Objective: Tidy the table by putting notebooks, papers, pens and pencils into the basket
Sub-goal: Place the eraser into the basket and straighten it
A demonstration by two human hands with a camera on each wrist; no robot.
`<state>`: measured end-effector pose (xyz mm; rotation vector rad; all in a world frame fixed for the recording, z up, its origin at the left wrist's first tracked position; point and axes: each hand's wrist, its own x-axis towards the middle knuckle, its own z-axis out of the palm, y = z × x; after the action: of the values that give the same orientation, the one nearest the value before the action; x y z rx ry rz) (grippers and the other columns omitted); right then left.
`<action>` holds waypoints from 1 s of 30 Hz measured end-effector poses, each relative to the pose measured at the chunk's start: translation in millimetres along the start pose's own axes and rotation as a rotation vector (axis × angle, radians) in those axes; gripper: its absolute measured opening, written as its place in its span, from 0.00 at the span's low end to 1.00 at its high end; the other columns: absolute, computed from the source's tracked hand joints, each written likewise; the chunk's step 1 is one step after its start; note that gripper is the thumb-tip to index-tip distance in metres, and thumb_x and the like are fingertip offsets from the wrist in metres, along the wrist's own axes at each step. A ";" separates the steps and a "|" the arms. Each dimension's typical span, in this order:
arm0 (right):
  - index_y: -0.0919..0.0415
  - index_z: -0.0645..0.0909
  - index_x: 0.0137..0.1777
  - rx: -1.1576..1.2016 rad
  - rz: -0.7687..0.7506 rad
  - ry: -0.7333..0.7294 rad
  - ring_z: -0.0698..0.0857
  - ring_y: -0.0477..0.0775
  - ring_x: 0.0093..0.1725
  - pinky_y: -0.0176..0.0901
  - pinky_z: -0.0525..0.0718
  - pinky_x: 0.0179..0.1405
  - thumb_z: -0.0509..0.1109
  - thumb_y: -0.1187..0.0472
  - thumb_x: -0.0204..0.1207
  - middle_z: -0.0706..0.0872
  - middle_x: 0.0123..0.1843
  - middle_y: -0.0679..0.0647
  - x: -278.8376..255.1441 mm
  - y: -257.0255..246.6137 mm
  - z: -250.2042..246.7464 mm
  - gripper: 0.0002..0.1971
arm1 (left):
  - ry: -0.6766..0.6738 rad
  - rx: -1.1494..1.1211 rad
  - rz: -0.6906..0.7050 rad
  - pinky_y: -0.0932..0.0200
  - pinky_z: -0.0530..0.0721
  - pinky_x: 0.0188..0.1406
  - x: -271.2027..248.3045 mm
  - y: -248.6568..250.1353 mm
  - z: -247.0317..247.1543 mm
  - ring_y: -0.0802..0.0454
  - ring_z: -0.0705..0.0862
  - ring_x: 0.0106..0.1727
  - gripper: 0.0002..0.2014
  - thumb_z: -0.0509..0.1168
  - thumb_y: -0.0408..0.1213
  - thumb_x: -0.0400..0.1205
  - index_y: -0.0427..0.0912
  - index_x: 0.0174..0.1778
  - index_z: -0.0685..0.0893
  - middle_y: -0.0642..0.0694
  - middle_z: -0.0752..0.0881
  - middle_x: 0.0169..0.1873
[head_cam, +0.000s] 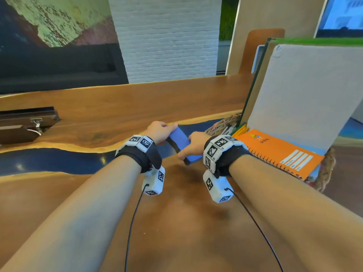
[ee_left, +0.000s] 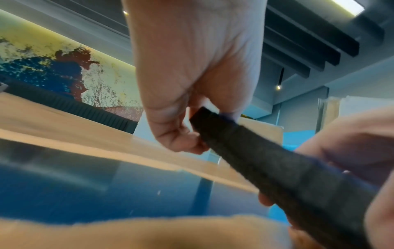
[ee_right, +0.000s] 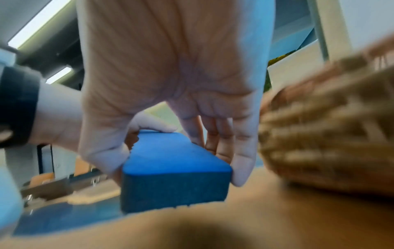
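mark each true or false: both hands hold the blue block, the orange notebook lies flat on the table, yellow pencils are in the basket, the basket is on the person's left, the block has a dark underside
1. Both hands hold the blue block. True: the left hand grips its far end and the right hand its near end.
2. The orange notebook lies flat on the table. False: it rests in the basket, leaning over its rim.
3. Yellow pencils are in the basket. True.
4. The basket is on the person's left. False: it stands to the right, beside the right hand.
5. The block has a dark underside. True: the left wrist view shows a dark face below the blue one.
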<state>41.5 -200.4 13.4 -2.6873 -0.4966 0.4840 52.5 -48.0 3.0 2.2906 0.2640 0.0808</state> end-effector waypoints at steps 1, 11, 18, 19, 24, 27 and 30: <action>0.60 0.73 0.37 0.019 -0.004 0.034 0.73 0.52 0.31 0.41 0.68 0.28 0.77 0.45 0.64 0.74 0.33 0.53 -4.9 -0.2 -13.0 0.21 | 0.021 -0.056 0.045 0.61 0.77 0.26 -2.8 10.9 -5.5 0.49 0.79 0.33 0.17 0.63 0.53 0.82 0.40 0.44 0.84 0.46 0.81 0.33; 0.63 0.78 0.66 0.009 0.110 0.327 0.82 0.57 0.57 0.47 0.83 0.52 0.81 0.49 0.62 0.82 0.62 0.56 -65.1 68.3 -104.4 0.34 | -0.081 -0.236 0.214 0.69 0.80 0.23 -4.7 108.8 23.3 0.52 0.86 0.32 0.14 0.70 0.45 0.79 0.36 0.50 0.86 0.43 0.87 0.33; 0.64 0.81 0.60 0.136 0.323 0.453 0.82 0.55 0.50 0.46 0.83 0.50 0.85 0.53 0.56 0.85 0.54 0.57 -103.9 147.1 -122.7 0.33 | -0.204 -0.221 0.228 0.54 0.89 0.40 -1.3 166.3 103.1 0.47 0.89 0.37 0.07 0.68 0.43 0.80 0.44 0.42 0.84 0.41 0.89 0.40; 0.65 0.81 0.61 0.147 0.343 0.455 0.82 0.56 0.52 0.46 0.83 0.52 0.86 0.53 0.56 0.85 0.56 0.57 -106.2 155.9 -121.7 0.33 | -0.231 -0.211 0.223 0.57 0.86 0.34 -1.2 169.5 111.3 0.49 0.88 0.36 0.08 0.69 0.43 0.79 0.42 0.45 0.84 0.41 0.88 0.40; 0.67 0.79 0.63 0.182 0.423 0.448 0.82 0.59 0.59 0.48 0.83 0.58 0.85 0.60 0.58 0.84 0.61 0.60 -109.3 193.9 -114.5 0.33 | -0.328 -0.098 0.227 0.58 0.82 0.32 3.8 179.9 148.9 0.47 0.86 0.40 0.12 0.69 0.42 0.79 0.37 0.49 0.85 0.39 0.87 0.41; 0.69 0.77 0.65 0.190 0.465 0.409 0.82 0.61 0.61 0.51 0.82 0.60 0.84 0.62 0.59 0.83 0.62 0.61 -106.5 205.9 -111.0 0.33 | -0.357 -0.021 0.212 0.51 0.86 0.47 10.3 182.7 167.5 0.45 0.85 0.40 0.09 0.69 0.42 0.79 0.40 0.39 0.84 0.39 0.87 0.38; 0.69 0.78 0.65 0.181 0.498 0.342 0.83 0.60 0.59 0.52 0.83 0.60 0.84 0.60 0.60 0.84 0.61 0.61 -101.1 216.2 -110.1 0.33 | -0.400 0.123 0.222 0.50 0.86 0.54 16.1 190.7 176.0 0.45 0.82 0.38 0.12 0.69 0.43 0.79 0.36 0.48 0.86 0.37 0.88 0.41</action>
<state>54.5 -460.6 48.2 -2.6224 0.3048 0.1723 124.6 -296.7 26.4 2.3894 -0.1971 -0.2854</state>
